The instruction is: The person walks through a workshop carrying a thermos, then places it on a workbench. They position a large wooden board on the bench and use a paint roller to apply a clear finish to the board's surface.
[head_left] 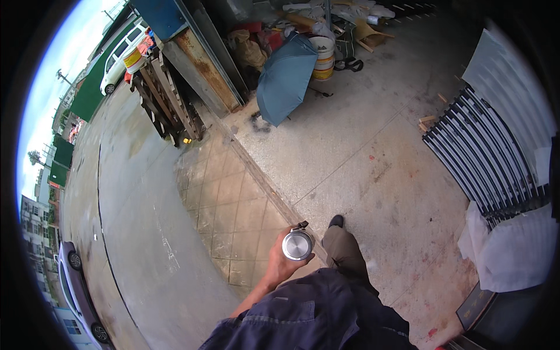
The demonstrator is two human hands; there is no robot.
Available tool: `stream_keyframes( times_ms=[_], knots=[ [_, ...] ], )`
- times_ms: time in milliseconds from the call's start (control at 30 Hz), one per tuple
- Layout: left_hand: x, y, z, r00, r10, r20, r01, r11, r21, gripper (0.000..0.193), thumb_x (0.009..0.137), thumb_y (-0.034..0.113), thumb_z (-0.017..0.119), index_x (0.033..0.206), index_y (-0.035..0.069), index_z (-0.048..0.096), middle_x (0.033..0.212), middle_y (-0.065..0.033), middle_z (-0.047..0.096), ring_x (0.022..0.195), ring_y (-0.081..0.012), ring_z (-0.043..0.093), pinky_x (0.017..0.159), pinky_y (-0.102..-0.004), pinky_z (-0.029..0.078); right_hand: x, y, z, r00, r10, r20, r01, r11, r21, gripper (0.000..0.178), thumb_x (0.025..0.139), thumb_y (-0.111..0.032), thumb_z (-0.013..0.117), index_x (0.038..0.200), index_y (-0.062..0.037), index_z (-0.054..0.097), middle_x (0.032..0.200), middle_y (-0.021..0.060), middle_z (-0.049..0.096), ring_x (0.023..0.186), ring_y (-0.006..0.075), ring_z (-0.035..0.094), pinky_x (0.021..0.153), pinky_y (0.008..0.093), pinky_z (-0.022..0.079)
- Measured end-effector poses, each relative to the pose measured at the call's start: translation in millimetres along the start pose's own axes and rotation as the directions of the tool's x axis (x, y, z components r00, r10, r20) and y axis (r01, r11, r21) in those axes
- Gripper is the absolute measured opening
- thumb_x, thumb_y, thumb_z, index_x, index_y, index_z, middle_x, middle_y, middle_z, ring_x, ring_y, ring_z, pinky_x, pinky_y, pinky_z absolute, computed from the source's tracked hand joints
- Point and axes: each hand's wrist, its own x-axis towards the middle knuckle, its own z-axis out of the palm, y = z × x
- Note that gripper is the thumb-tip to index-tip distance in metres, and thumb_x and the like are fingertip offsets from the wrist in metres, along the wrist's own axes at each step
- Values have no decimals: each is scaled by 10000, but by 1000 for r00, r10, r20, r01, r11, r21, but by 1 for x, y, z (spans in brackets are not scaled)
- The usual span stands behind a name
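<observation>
My left hand [282, 263] is closed around a vacuum flask [297, 245], held in front of my body. Its round, silvery metal top faces up, with a small dark loop or strap at the far edge. Most of the flask's side is hidden beneath the top and behind my fingers. My right hand does not show. Below the flask, my shoe [336, 221] is on the concrete floor just right of a threshold strip [274, 195].
An open blue-grey umbrella [286, 79] rests on the floor ahead, beside a white and yellow bucket [322, 58]. Wooden trestles [166, 96] stand by the rusty door post [204, 67]. At right lie stacked dark metal bars [478, 151] and white sheeting [513, 251]. Cars are parked outside, left.
</observation>
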Motion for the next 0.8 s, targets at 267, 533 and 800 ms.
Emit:
stream_keyframes(
  times_ms=[267, 533, 800],
  knots=[
    [211, 80, -8, 999, -30, 12, 31, 994, -100, 851, 647, 159, 877, 1357, 4, 435, 1193, -137, 625, 1131, -227, 596, 978, -360, 474, 0, -290, 6, 926, -155, 345, 193, 978, -80, 231, 901, -240, 623, 1008, -36, 603, 887, 134, 706, 740, 268, 708, 607, 375, 557],
    [452, 142, -19, 999, 6, 36, -6, 1000, -9, 834, 650, 157, 883, 1338, -4, 439, 1201, -122, 633, 1110, -213, 606, 970, -351, 475, 23, -701, 19, 813, -579, 59, 575, 815, 71, 241, 924, -198, 577, 1078, -15, 602, 995, 140, 713, 775, 223, 714, 645, 319, 559],
    [740, 160, 25, 977, 89, 196, -105, 992, 71, 817, 649, 203, 867, 1328, 1, 460, 1208, -177, 616, 1129, -301, 615, 963, -381, 490, 85, -776, 22, 970, -222, -99, 239, 939, 246, 159, 895, -217, 568, 891, -65, 614, 933, 115, 710, 729, 256, 712, 633, 384, 562]
  ],
)
